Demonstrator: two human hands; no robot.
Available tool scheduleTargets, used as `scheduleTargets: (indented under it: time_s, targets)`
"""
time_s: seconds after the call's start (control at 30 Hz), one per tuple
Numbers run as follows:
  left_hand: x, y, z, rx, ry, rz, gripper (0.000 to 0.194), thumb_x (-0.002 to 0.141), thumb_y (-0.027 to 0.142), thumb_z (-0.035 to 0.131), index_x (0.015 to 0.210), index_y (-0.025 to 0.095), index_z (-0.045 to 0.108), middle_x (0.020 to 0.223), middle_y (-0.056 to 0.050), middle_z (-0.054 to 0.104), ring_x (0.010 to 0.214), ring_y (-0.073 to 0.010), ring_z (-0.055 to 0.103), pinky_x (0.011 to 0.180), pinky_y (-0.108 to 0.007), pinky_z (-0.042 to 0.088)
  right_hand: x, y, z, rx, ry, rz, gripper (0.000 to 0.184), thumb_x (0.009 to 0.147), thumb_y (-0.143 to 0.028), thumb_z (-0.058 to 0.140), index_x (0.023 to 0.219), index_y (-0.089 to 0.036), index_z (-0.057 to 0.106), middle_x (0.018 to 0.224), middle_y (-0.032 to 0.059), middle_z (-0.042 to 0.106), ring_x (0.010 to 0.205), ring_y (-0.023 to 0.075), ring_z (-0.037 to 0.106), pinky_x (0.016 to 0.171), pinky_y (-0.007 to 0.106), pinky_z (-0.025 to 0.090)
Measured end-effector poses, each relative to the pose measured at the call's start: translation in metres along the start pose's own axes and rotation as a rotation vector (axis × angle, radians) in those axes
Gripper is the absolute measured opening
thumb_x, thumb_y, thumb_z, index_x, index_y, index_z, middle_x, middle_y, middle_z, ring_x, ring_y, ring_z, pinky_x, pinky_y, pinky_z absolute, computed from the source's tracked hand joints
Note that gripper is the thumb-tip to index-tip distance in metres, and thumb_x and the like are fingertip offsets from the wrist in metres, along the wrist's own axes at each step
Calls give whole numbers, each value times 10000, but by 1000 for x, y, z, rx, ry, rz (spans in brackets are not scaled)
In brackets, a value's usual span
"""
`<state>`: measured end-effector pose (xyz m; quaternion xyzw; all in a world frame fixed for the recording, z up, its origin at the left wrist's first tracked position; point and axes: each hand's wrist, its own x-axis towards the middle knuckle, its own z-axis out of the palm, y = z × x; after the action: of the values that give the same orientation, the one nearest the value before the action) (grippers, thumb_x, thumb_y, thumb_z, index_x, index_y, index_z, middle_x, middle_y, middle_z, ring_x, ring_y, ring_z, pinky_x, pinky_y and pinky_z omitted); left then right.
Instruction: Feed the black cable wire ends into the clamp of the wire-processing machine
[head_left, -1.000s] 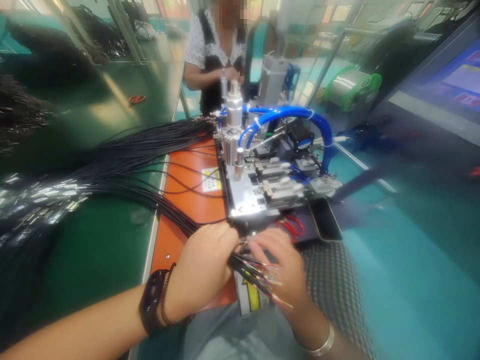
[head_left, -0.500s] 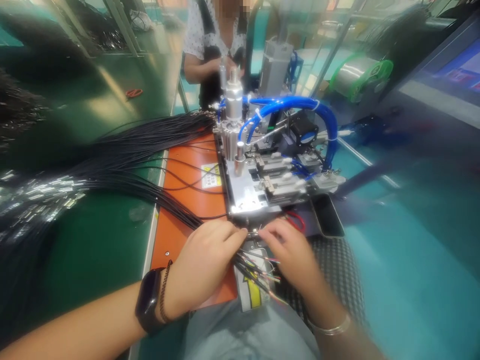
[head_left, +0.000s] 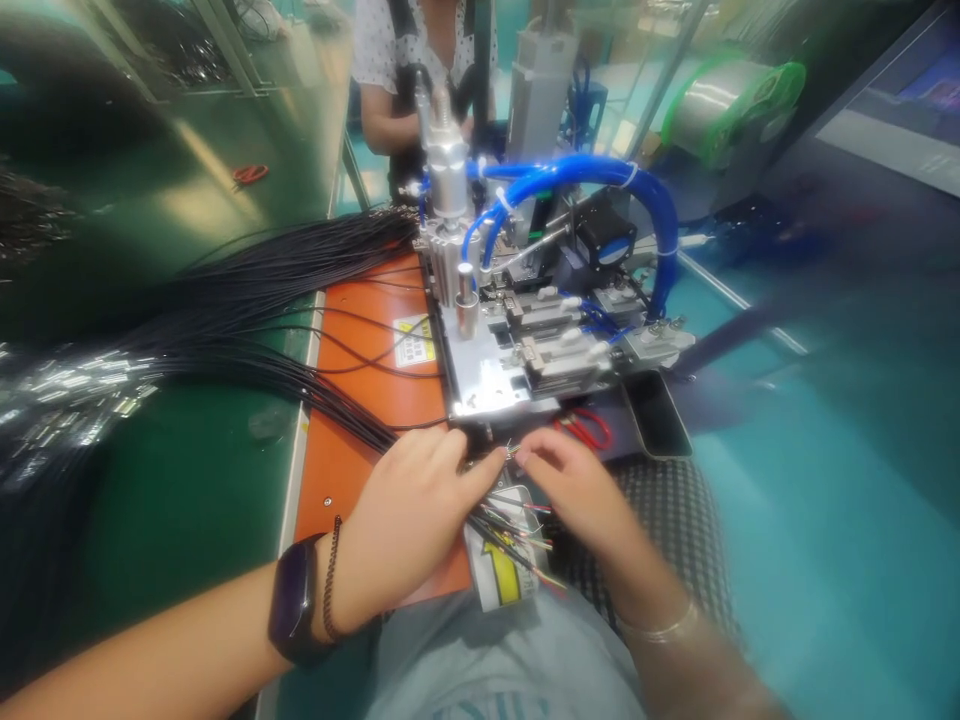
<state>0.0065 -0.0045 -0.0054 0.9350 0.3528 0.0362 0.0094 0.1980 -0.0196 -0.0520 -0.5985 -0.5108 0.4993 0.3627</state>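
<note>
My left hand (head_left: 416,500) is curled over a bundle of black cables (head_left: 349,415), its thumb pointing at a small metallic piece (head_left: 512,452) with thin wires sticking up. From under that hand the stripped cable ends (head_left: 517,540) fan out, showing thin coloured cores. Close to the left thumb tip, my right hand (head_left: 574,485) has thumb and index finger pinched at the metallic piece; what exactly lies between them is too small to make out. Both hands are just in front of the machine's metal plate (head_left: 487,385). My left fingertips are hidden beneath the hand.
The bench machine (head_left: 555,300) carries blue hoses (head_left: 600,175) and stands on an orange base (head_left: 360,330). A phone-like dark object (head_left: 656,415) and red-handled tool (head_left: 592,428) lie right of my hands. A person (head_left: 420,90) is behind the machine; a green-rimmed spool (head_left: 720,110) hangs right.
The view has shifted slightly, so the machine sits a little higher and further left. Both hands stay together at the small metallic piece, with the left thumb slightly nearer the right fingertips.
</note>
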Motion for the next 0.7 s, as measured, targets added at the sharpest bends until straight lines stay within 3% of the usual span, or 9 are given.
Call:
scheduleTargets:
  time_s: [0.2, 0.47, 0.7]
  targets:
    - [2, 4, -4, 87, -39, 4, 468, 856, 93, 439, 1293, 256, 480, 862, -63, 502, 804, -234, 483, 704, -383, 425, 1, -1, 1, 18, 11, 17, 88, 785, -238, 548, 716, -184, 548, 655, -32, 521, 608, 125, 488, 556, 237, 388]
    - [6, 12, -9, 158, -108, -23, 510, 832, 76, 413, 1307, 258, 451, 855, -53, 481, 801, -242, 481, 689, -369, 417, 4, -3, 3, 9, 45, -9, 116, 812, -282, 542, 750, -194, 585, 744, -7, 580, 711, 151, 530, 631, 248, 420]
    - [2, 10, -6, 148, -79, 8, 490, 840, 91, 438, 1308, 235, 442, 877, -53, 497, 812, -232, 484, 726, -368, 426, 5, 12, 13, 347, 46, 76, 157, 808, -345, 572, 812, -190, 592, 769, -3, 608, 733, 152, 558, 674, 258, 446]
